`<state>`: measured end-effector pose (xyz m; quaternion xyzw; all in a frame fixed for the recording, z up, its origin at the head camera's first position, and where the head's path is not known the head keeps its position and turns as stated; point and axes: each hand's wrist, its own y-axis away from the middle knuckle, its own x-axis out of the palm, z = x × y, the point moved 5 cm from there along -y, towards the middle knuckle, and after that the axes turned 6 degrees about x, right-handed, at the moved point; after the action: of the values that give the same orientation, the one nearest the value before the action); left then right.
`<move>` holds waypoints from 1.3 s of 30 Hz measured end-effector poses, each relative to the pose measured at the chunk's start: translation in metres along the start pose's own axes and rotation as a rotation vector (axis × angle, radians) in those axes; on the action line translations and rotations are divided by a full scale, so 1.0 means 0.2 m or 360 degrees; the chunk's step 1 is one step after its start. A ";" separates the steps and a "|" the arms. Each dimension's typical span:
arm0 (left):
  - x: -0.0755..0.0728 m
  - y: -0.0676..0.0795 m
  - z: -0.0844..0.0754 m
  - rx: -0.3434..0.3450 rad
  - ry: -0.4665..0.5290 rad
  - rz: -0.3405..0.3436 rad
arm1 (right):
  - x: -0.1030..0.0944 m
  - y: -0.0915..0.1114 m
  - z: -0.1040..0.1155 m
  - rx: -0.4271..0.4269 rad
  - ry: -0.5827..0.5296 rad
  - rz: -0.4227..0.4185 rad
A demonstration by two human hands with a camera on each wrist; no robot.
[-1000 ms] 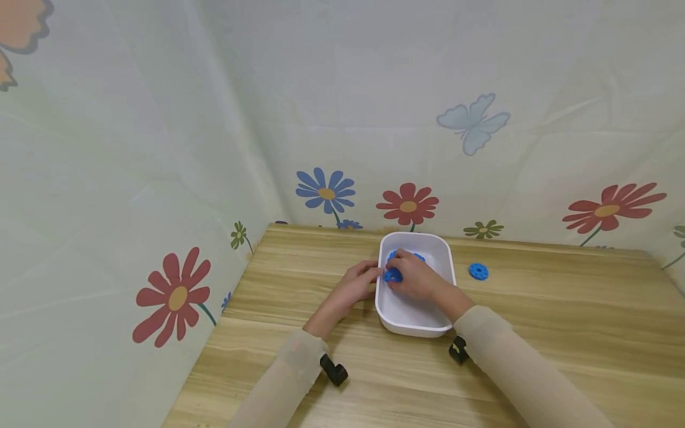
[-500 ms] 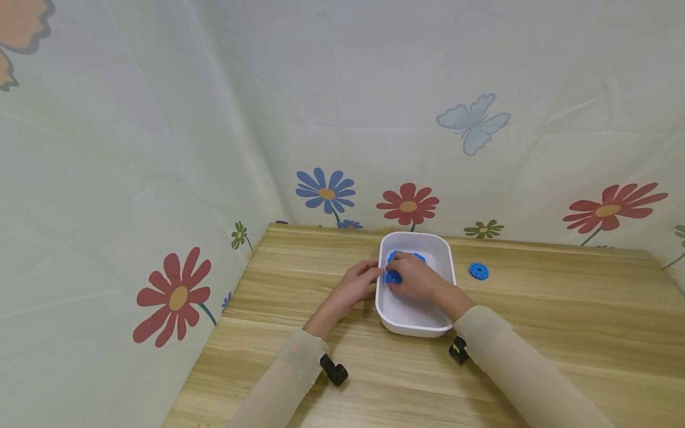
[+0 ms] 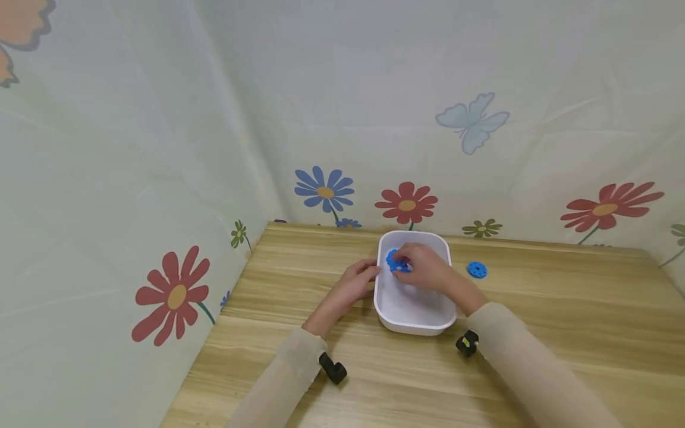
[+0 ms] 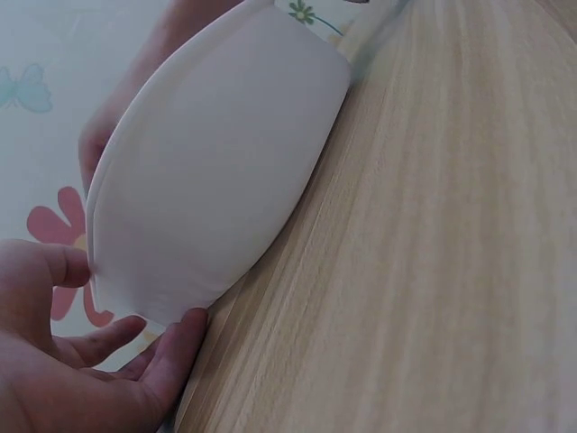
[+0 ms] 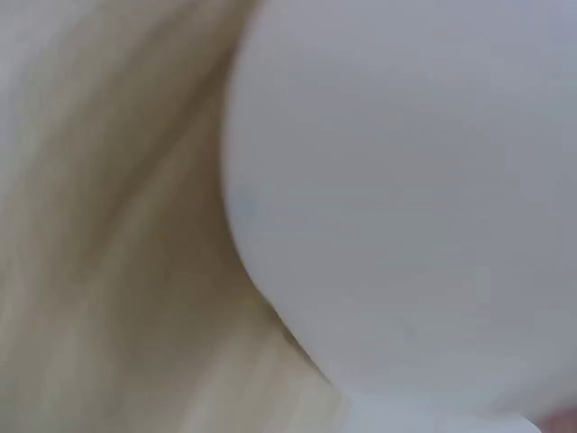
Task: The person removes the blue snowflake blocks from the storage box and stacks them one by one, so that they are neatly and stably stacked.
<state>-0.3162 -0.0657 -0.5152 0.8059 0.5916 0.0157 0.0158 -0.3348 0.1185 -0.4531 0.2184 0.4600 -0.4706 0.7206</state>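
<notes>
A white plastic bin [image 3: 414, 309] stands on the wooden table, its outer wall [image 4: 212, 162] filling much of the left wrist view. My left hand [image 3: 355, 280] rests against its left side, thumb at the rim and fingers along the outside lower down. Inside the bin, my right hand [image 3: 428, 270] pinches a blue notched disc [image 3: 400, 268] between thumb and fingers, which partly cover it. Another blue disc [image 3: 392, 257] shows just behind, overlapping it in the head view. Blurred white bin wall takes up most of the right wrist view.
One more blue notched disc [image 3: 477, 270] lies flat on the table [image 3: 562, 315] to the right of the bin. A curtain [image 3: 342, 89] printed with flowers and butterflies hangs behind the table and along its left side. Each wrist carries a small black device.
My right hand has shifted a little right and lifted slightly inside the bin, moving the pinched blue disc with it. The left hand stays at the bin's side.
</notes>
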 end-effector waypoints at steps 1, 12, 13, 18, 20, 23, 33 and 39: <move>0.00 0.00 0.00 -0.0005 -0.0015 0.0001 | -0.03 0.01 0.00 0.0007 -0.0022 -0.0011; 0.00 0.00 0.01 -0.0030 -0.0064 -0.0033 | -0.32 0.17 -0.21 0.0067 -0.0123 -0.0221; 0.00 0.00 0.01 -0.0034 -0.0066 -0.0033 | -0.34 0.19 -0.23 0.0074 -0.0114 -0.0255; 0.00 0.00 0.02 -0.0042 -0.0076 -0.0038 | -0.44 0.27 -0.37 0.0089 -0.0115 -0.0348; 0.00 0.00 0.01 -0.0041 -0.0085 -0.0039 | -0.46 0.30 -0.41 0.0095 -0.0115 -0.0354; 0.00 0.00 0.01 -0.0043 -0.0098 -0.0036 | -0.47 0.35 -0.47 0.0139 -0.0098 -0.0354; 0.00 0.00 0.00 -0.0054 -0.0097 -0.0047 | -0.38 0.39 -0.64 0.0257 -0.0046 -0.0314; 0.00 0.01 0.00 -0.0041 -0.0090 -0.0048 | -0.34 0.41 -0.69 0.0292 -0.0017 -0.0320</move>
<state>-0.3148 -0.0658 -0.5143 0.7968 0.6027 0.0004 0.0432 -0.3349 0.2919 -0.4709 0.2337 0.4308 -0.5818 0.6491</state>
